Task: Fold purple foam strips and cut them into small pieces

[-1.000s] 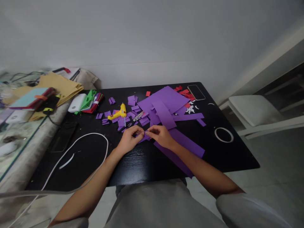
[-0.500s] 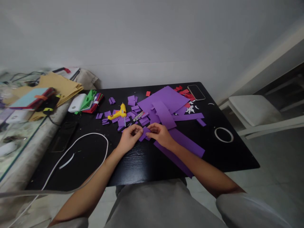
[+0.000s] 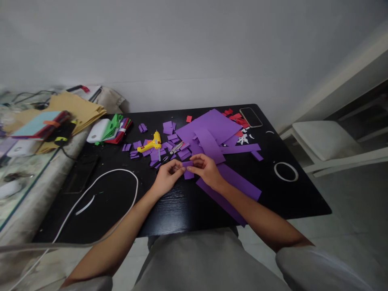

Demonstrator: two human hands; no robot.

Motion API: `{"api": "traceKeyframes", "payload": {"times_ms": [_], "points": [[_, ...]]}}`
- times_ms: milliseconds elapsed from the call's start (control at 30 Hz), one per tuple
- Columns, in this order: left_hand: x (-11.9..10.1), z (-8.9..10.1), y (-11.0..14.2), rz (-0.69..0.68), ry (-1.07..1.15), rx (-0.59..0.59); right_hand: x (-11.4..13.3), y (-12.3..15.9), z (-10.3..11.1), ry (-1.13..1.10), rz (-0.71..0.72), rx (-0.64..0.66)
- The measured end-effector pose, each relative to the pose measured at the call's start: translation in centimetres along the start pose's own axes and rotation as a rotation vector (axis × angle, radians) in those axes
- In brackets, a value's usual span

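We hold a small purple paper (image 3: 188, 175) at the near middle of the black table (image 3: 169, 210), left hand (image 3: 166, 176) and right hand (image 3: 207, 172) each pinching a side between thumb and fingers. Farther left, a yellow glue gun (image 3: 150, 144) lies on purple scraps (image 3: 184, 154) near scissors (image 3: 176, 149).

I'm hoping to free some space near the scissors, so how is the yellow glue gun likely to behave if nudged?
The yellow glue gun would probably move as one stiff piece, since its body looks like hard plastic. It seems unlikely to roll far, given its angular shape. It may drag some of the loose purple paper pieces around it.
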State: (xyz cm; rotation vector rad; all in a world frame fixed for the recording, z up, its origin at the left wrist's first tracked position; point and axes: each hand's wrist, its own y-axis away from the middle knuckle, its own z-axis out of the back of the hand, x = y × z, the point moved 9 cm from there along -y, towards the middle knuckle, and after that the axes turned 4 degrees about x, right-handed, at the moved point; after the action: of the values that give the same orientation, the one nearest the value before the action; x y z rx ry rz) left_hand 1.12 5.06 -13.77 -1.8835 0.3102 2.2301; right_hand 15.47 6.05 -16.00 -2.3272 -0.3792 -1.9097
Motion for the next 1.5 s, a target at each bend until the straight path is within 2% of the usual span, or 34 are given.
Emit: {"api": "traceKeyframes", "payload": {"times_ms": [267,567,733,900,1067,1500], "points": [[-0.53,0.17,-0.03,-0.043,-0.018,-0.005,0.46,0.14,-0.15,0.009,0.006,0.015],[-0.50,0.36,-0.01,-0.031,-0.037,-0.024,0.48,0.06,0.16,0.034,0.001,-0.010],[-0.79,0.39,0.00,-0.038,-0.032,-0.031,0.22,0.02,-0.40,-0.021,-0.047,0.050],[-0.92,0.55,0.05,-0.039,-0.030,-0.036,-0.27,-0.11,-0.71,0.018,-0.072,0.097],[-0.82,0.56,0.01,-0.048,-0.028,-0.033,0.06,-0.17,-0.47,0.045,-0.029,0.076],[-0.72,0.61,-0.05,-0.049,-0.051,-0.043,-0.03,-0.02,-0.70,0.018,-0.069,0.081]]}}
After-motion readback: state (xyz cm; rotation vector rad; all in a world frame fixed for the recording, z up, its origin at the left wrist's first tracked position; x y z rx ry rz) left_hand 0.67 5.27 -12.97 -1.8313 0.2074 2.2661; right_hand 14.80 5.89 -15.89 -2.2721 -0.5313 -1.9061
